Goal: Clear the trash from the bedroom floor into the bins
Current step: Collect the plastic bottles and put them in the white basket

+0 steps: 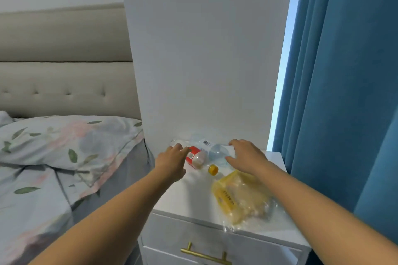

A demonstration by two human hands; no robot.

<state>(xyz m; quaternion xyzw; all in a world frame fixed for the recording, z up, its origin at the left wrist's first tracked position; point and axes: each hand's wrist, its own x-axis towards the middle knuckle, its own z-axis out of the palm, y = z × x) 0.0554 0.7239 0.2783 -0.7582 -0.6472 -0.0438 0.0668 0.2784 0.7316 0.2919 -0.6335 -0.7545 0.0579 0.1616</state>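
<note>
On the white nightstand top (193,191) lie two empty plastic bottles near the wall. One has a red label (195,156) and a yellow cap (213,169). The other is clear with a white barcode label (213,149). My left hand (172,162) reaches in beside the red-label bottle, fingertips at its left end, fingers apart. My right hand (245,156) arches over the clear bottle's right end, fingers spread, touching or just above it. A crumpled yellow and clear plastic bag (243,198) lies at the nightstand's front right, under my right forearm.
The nightstand has a drawer with a gold handle (205,255). A bed with a floral pillow (64,140) and a beige headboard (64,66) stands to the left. A blue curtain (340,92) hangs on the right. A white wall (204,49) rises behind the nightstand.
</note>
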